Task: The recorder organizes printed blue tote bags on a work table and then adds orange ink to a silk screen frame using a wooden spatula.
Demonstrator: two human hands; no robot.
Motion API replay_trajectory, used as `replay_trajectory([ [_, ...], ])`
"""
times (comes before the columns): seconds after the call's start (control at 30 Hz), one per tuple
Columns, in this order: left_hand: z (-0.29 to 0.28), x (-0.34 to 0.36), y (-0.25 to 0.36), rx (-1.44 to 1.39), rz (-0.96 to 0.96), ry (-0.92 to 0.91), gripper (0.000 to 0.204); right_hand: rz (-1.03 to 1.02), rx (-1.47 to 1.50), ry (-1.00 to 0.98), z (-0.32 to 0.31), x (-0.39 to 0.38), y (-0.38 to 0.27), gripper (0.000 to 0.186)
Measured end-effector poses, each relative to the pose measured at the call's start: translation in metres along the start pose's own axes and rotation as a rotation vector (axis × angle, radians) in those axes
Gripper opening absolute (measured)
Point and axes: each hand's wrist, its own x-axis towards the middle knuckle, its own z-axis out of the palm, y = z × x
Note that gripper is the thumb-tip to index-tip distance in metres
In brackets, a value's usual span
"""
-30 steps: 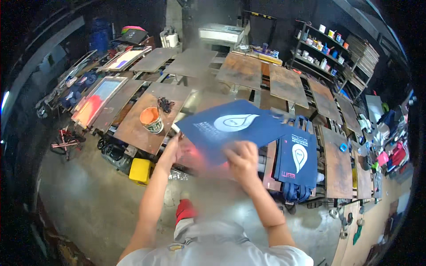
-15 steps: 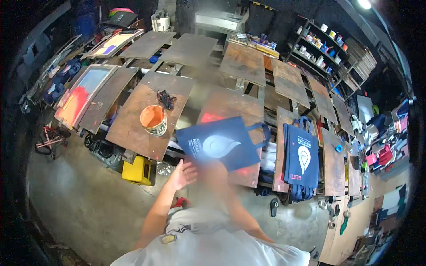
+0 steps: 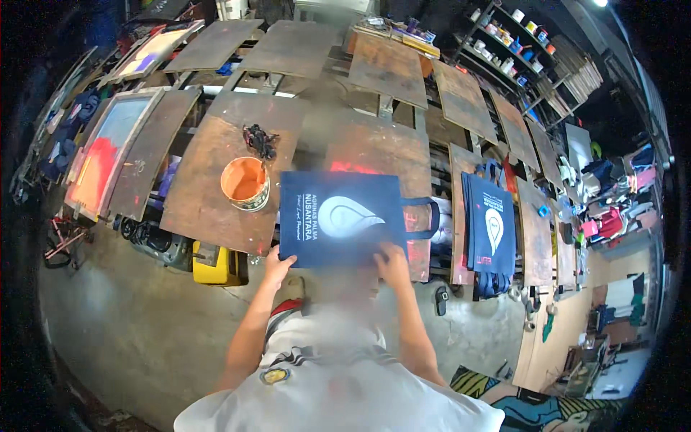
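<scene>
A navy tote bag with a white printed drop design lies on a stained wooden board, its handles pointing right. My left hand grips the bag's near left corner with fingers closed on it. On the near right edge, my right hand also has its fingers on the bag, pinching it. A bucket of orange paint stands left of the bag, with a dark tangled bundle just beyond. A stack of similar navy bags lies on the board to the right.
Rows of boards extend around me. Screen frames with coloured ink are at left. A shelf of containers is at back right, heaped cloth at far right. A yellow plastic container and a sandal are below on the floor.
The bag has been lowered from a raised, tilted position onto the board and squared up. My left hand was open half a second ago and is now closed on its near corner.
</scene>
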Motion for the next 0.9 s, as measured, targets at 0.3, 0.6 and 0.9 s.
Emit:
replay_trajectory([
  [0.3, 0.015, 0.022, -0.038, -0.001, -0.191, -0.051, 0.040, 0.039, -0.176, 0.038, 0.006, -0.025, 0.043, 0.042],
  [0.6, 0.032, -0.017, 0.017, -0.518, -0.274, 0.057, 0.029, 0.193, 0.244, 0.002, -0.025, -0.026, 0.039, 0.033],
  [0.9, 0.147, -0.077, 0.032, 0.568, 0.194, -0.579, 0.043, 0.630, 1.163, -0.648, -0.061, -0.004, 0.025, 0.056],
])
